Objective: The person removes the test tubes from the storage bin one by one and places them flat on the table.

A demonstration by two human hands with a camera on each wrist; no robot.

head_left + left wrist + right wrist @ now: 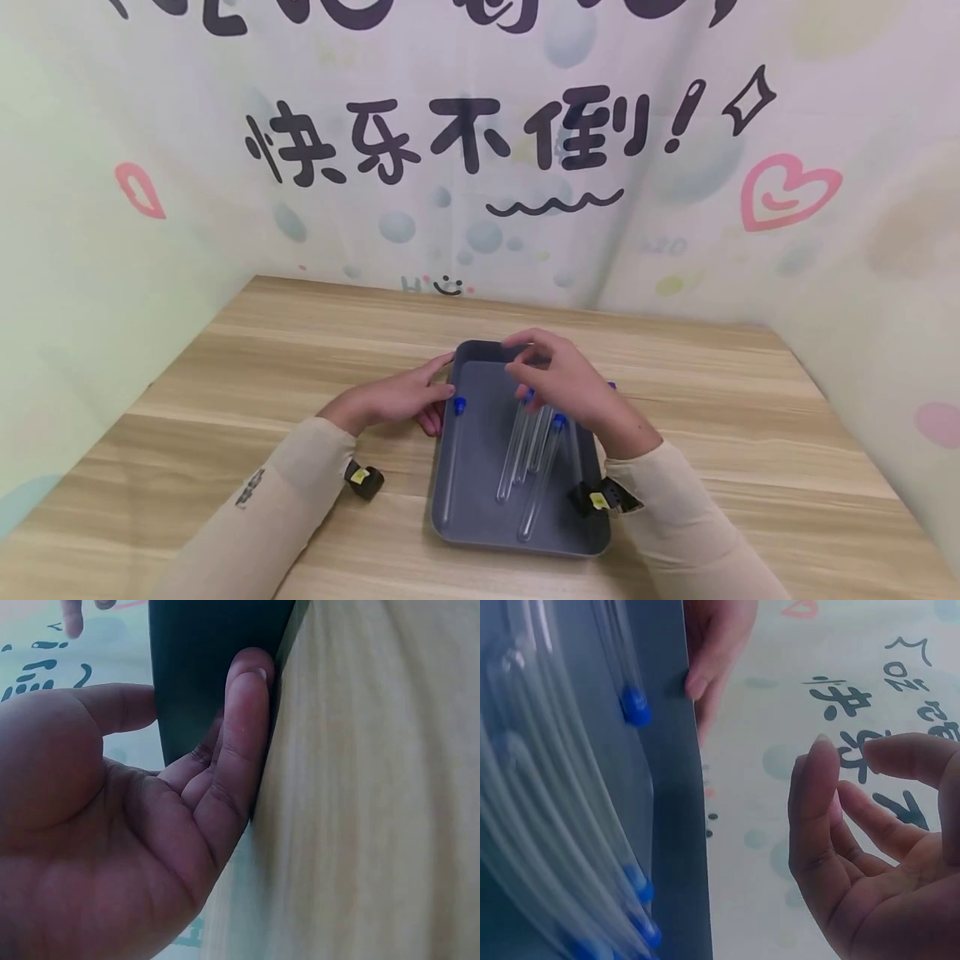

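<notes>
A grey tray [480,467] lies on the table, holding several clear test tubes with blue caps. My left hand [401,396] is at its left side; in the left wrist view the fingers [244,727] lie along the outer wall and the thumb touches the rim. One test tube [450,467] lies along the tray's left wall. Several more test tubes [542,483] lie in the right half, partly hidden. Over them hovers my right hand [566,383], holding nothing; the right wrist view shows a gap between thumb and bent fingers [814,802].
The wood-grain table [315,325] extends around the tray. Behind it hangs a pale printed cloth [450,225] with dark lettering. A small black camera is strapped to each wrist; the right one [588,498] hangs over the tray's right edge.
</notes>
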